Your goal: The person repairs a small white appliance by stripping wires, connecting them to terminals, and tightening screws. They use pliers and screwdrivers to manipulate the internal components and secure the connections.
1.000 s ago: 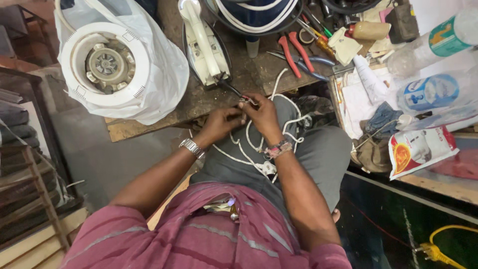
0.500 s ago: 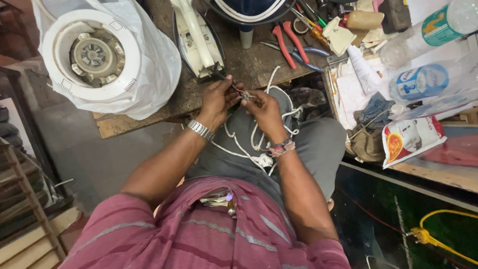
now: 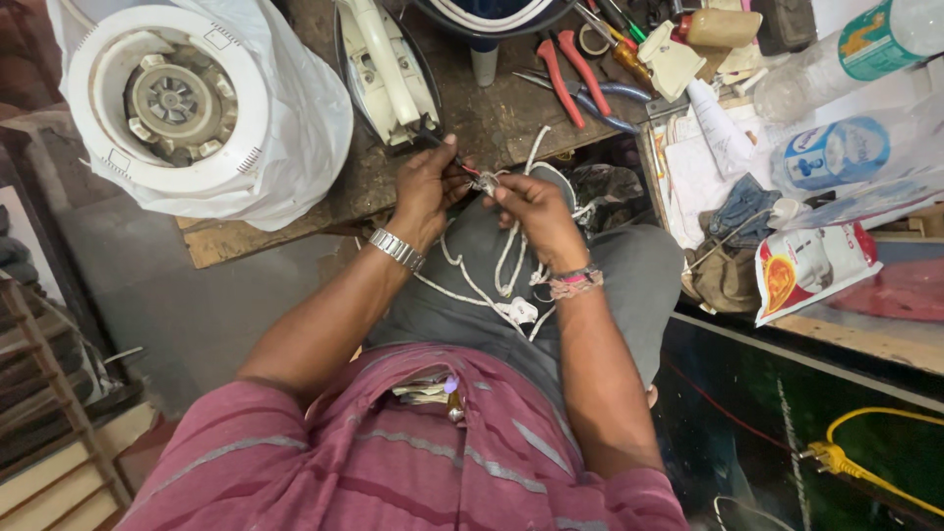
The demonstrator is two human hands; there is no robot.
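My left hand (image 3: pixel 425 187), with a metal watch on its wrist, grips a small dark-handled tool (image 3: pixel 440 146) whose tip meets the end of a white cord (image 3: pixel 492 280). My right hand (image 3: pixel 531 211) pinches that cord end just beside it. The cord loops down over my grey-trousered lap, with a white plug (image 3: pixel 518 312) hanging in the loops. Both hands hover at the front edge of a worn wooden bench (image 3: pixel 492 118), close to a white clothes iron (image 3: pixel 385 69) lying on it.
A white round appliance base in a plastic bag (image 3: pixel 187 108) sits at the left of the bench. Red-handled pliers (image 3: pixel 568 74) and other tools lie at the back. Bottles, papers and a printed packet (image 3: pixel 811 270) crowd the right. A yellow cable (image 3: pixel 865 452) lies on the floor.
The hands have kept together on the cord end, shifting slightly up towards the iron. The view has drifted, so the bench and appliance sit a little differently in frame.
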